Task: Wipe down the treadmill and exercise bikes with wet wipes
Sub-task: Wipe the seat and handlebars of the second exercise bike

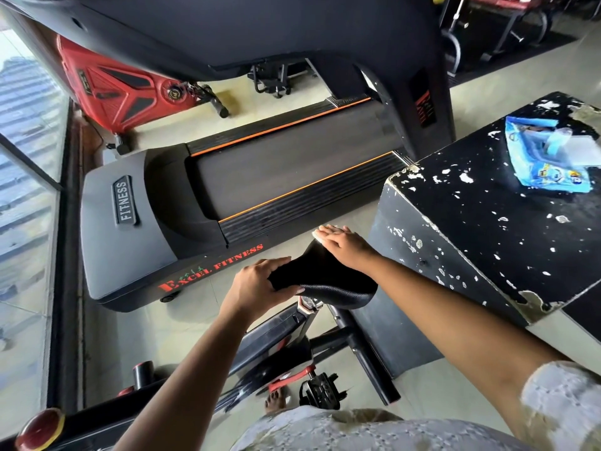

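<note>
The left hand [260,283] grips the saddle [328,276] edge, likely firm; beside it the right hand [346,244], flat, presses the seemingly limp wipe [318,236] underneath.

So the treadmill [107,249] hood has a badge [125,200] saying FITNESS, and its near side rail [247,255] reads EXCEL FITNESS in red. The red print on its upright [424,107] is too blurry to read.

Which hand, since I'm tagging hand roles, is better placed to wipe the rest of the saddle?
Right. The right hand presses the wipe flat on the nose of the saddle; the left hand grips the saddle's edge, likely steadying it.
</note>
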`<move>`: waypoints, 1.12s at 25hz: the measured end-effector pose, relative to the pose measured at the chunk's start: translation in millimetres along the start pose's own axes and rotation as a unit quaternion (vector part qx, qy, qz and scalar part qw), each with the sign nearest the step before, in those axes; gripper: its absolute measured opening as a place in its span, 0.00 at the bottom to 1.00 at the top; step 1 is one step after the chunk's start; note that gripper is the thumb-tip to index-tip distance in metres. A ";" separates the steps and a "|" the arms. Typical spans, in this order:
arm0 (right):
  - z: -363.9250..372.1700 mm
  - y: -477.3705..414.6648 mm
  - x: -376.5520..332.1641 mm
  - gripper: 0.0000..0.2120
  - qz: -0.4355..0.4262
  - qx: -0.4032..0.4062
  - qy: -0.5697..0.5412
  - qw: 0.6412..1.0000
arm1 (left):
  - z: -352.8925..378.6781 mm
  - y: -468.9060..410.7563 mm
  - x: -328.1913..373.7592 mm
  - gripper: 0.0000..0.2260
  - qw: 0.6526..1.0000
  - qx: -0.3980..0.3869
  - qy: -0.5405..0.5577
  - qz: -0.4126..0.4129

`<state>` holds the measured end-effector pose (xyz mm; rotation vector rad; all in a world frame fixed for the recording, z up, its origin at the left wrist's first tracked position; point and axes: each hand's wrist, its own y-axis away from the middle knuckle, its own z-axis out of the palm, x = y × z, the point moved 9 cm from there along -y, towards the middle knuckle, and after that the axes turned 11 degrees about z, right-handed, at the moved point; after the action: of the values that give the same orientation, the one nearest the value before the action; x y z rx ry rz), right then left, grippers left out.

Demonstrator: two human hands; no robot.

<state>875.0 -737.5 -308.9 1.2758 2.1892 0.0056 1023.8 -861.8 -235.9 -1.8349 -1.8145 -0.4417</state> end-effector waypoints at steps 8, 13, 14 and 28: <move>-14.4 -6.5 20.8 0.19 0.024 0.020 -0.055 0.998 | 1.2 -0.3 -2.8 0.24 1.000 0.002 -0.001 -0.004; 1.0 2.0 -0.6 0.18 -0.067 -0.025 -0.065 0.995 | 2.1 0.0 -4.6 0.25 1.000 0.001 -0.002 -0.005; -1.7 5.2 7.8 0.18 -0.073 -0.043 -0.078 0.993 | 2.7 0.1 -5.3 0.25 1.000 -0.002 -0.002 -0.008; -6.3 20.4 3.8 0.19 -0.063 0.009 -0.013 0.998 | 1.5 9.3 -16.5 0.28 0.999 0.003 0.040 -0.031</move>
<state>886.7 -721.7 -299.7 1.1388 2.2482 -0.0812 1031.9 -874.3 -247.7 -1.7366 -1.8204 -0.5235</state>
